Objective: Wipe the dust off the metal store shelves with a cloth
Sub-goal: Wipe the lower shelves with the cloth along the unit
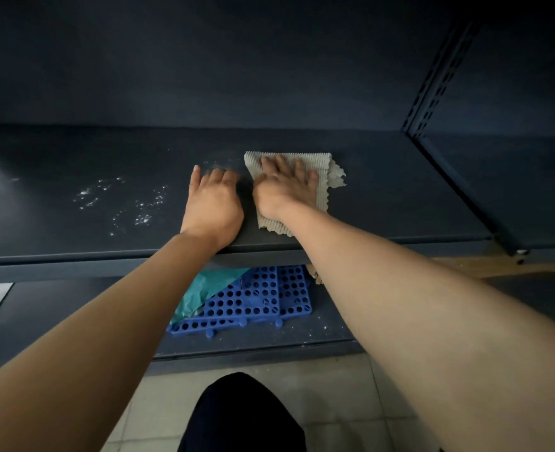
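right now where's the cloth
In the head view the cloth lies flat on the dark shelf, right of centre, pressed under the right hand, with the left hand just beside it.

A dark blue-grey metal shelf (383, 194) runs level across the unit, speckled with white dust (116, 200) on its left part. A beige ribbed cloth (326, 172) lies flat near the shelf's front edge, right of the dust.

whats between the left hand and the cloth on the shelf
Only a narrow strip of bare dark shelf separates the left hand from the cloth, which lies under the right hand, as the head view shows.
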The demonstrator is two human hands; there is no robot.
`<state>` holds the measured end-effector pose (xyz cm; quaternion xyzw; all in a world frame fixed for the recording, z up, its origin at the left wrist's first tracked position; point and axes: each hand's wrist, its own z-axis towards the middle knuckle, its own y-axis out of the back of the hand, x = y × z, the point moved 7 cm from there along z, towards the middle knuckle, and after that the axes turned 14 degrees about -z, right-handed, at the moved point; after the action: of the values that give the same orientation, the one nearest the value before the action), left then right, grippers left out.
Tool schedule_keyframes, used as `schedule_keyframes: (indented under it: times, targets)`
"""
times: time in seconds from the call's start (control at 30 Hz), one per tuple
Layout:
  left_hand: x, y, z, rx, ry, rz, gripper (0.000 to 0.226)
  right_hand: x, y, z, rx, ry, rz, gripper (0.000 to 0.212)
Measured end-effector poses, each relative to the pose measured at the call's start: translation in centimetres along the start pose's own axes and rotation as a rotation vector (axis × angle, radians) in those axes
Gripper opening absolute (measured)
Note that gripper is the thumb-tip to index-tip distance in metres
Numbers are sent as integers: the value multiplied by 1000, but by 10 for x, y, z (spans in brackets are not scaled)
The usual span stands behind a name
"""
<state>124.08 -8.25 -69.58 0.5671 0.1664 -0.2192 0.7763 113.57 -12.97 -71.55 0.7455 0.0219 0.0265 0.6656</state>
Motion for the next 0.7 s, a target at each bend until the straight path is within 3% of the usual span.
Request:
schedule_keyframes:
  times: [0.7]
  targets:
    - [1,-6,-2,59,-9,-79,36,-20,-1,8,-28,-3,-28,54]
